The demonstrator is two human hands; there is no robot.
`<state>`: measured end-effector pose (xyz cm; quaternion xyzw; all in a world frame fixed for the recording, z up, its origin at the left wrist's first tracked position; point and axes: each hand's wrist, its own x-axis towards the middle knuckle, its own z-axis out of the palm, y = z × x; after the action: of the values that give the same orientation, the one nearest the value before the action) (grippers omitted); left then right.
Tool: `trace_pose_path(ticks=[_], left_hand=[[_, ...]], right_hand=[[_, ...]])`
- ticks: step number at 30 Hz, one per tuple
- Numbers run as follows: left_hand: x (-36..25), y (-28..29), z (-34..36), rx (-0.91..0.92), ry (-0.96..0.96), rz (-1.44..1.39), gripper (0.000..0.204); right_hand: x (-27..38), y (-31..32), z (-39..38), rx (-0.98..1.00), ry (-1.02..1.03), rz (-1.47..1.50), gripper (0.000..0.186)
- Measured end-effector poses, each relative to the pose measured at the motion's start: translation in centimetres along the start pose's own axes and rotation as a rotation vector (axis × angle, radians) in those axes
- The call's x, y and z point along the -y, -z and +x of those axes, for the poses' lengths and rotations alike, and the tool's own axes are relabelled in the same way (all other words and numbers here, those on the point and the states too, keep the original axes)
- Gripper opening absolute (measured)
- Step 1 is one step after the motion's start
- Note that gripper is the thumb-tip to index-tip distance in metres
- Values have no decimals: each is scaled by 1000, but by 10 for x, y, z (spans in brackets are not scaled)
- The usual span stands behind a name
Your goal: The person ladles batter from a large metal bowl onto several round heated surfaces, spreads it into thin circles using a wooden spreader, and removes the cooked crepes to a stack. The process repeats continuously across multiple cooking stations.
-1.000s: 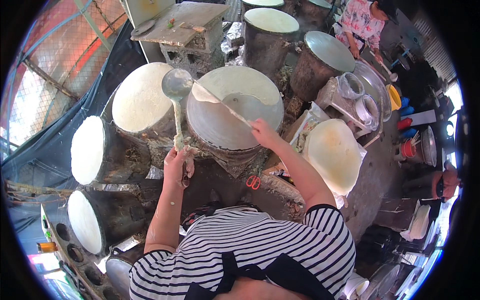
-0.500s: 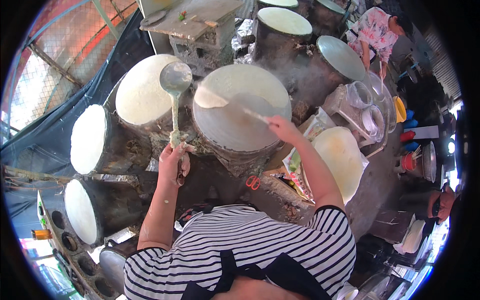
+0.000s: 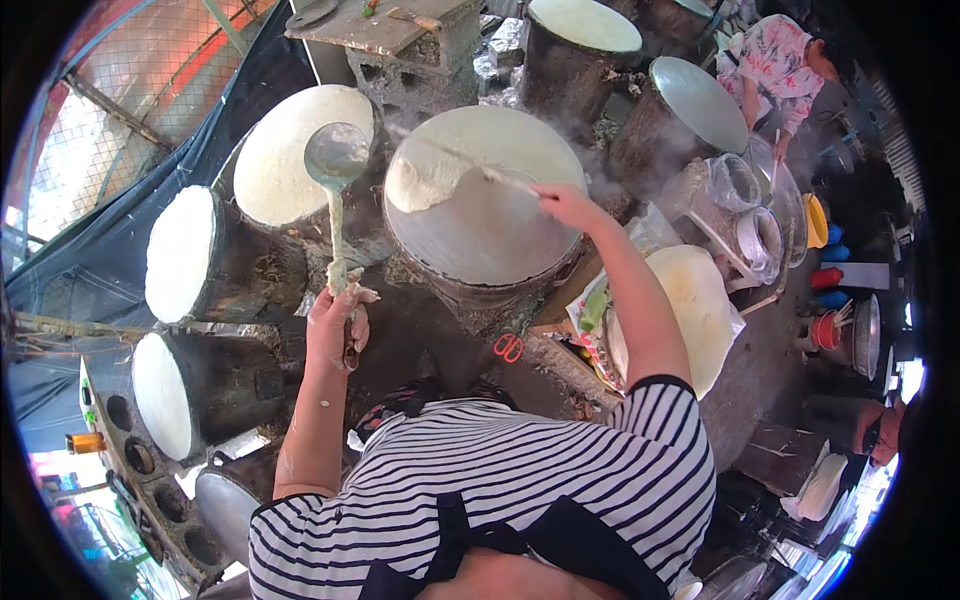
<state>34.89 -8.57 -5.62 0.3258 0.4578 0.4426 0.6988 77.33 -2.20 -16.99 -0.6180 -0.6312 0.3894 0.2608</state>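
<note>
My left hand [image 3: 332, 328] is wrapped round the batter-caked handle of a metal ladle [image 3: 337, 155]. Its bowl points away from me, over the near right edge of a cream-topped drum [image 3: 292, 170]. In my right hand [image 3: 567, 206] is the light handle of a long flat spatula [image 3: 508, 180], its far part smeared by motion. That spatula reaches across the big round griddle [image 3: 460, 250] in front of me. Pale batter [image 3: 510, 135] covers the griddle's far part and bunches at its left; the near part is bare grey metal.
More batter-topped drums stand at left [image 3: 182, 255] and back [image 3: 585, 25]; steam rises. A stack of pale round sheets [image 3: 690, 310] lies right, near orange-handled scissors [image 3: 508, 347]. Another person [image 3: 770, 65] in a flowered shirt works at a wide basin [image 3: 792, 215], back right.
My right hand has swung the spatula a little toward the far side, and the batter at the griddle's left looks more bunched. The ladle has shifted slightly left, with my left hand still holding it.
</note>
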Motion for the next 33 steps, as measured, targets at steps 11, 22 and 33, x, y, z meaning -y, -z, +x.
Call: trace_pose_path(ticks=[11,22,33], left_hand=[[1,38,-10,-16,33,23,20],[-20,116,21,184,83,121,26],[-48,174,30,268,116,250,29]], right_hand=[[32,15,-70,116,-140,-55,44],[182,-260,-53,-313,-344,965,19],[239,-372,-45,-728,-466,1437,30]])
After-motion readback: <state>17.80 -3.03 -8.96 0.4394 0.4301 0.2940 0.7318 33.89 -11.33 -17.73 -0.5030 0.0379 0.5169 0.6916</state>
